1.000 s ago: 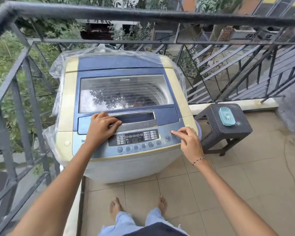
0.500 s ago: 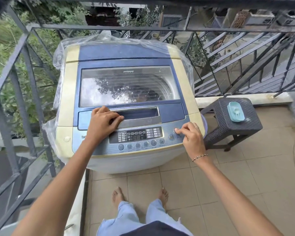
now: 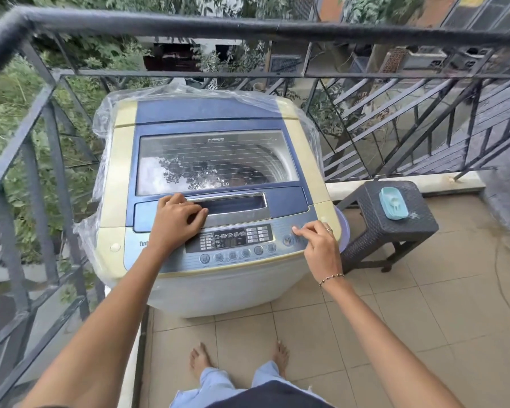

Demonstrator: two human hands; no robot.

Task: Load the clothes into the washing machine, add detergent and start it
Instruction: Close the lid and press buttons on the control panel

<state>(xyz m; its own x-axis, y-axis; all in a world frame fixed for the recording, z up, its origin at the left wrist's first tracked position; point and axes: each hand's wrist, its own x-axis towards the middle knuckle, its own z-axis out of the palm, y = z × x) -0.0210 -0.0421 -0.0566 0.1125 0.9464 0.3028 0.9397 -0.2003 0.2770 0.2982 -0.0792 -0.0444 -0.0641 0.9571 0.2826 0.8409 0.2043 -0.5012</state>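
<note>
At the railing corner of the tiled balcony floor (image 3: pixel 424 319) stands the cream-and-blue top-loading washing machine (image 3: pixel 121 172), its back and sides draped in a clear plastic sheet (image 3: pixel 100 128). It looks heavy and rigid, a thing to be operated where it stands, not moved. The tinted glass-panelled lid (image 3: pixel 218 160) is down. Reflections hide the drum, so whether laundry is inside cannot be told.

The left hand (image 3: pixel 178 222) rests on the lid's front edge, fingers laid loosely apart with their tips at the silver handle recess (image 3: pixel 236 206). That recess is the sensible place to lift from. The hinged lid should fold up stiffly, and the glass wants gentle handling.

The right hand (image 3: pixel 318 242) holds nothing. Its forefinger reaches to the right end of the grey control panel (image 3: pixel 236 240), just beside the round start button (image 3: pixel 289 240), with the other fingers loosely curled. The buttons probably need only a light, square press.

Just right of the machine stands a dark woven-pattern plastic stool (image 3: pixel 395 228) carrying a teal soap dish (image 3: pixel 393 203). A black metal railing (image 3: pixel 248 28) runs behind.
</note>
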